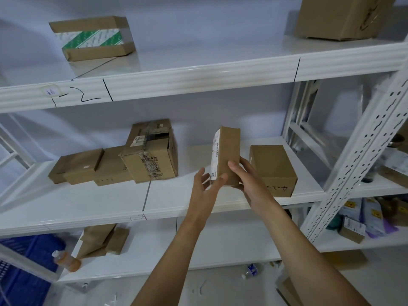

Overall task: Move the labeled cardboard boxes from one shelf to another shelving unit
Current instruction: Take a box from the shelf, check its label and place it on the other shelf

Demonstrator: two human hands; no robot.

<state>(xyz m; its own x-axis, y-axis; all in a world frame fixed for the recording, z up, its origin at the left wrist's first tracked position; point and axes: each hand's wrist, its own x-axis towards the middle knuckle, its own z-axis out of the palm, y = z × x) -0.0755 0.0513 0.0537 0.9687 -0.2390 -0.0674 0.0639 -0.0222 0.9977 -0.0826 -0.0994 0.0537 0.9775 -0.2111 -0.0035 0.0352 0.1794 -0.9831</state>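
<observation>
Both hands, left hand [204,186] and right hand [247,180], grip a slim brown cardboard box [227,155] standing upright above the white metal middle shelf [88,204], its unreadable white barcode label [215,155] facing left, beam marked "1-2" overhead.

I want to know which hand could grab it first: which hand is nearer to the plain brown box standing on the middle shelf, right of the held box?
Right. The right hand is directly beside the plain brown box, nearly touching; the left hand is beyond the held box.
</observation>
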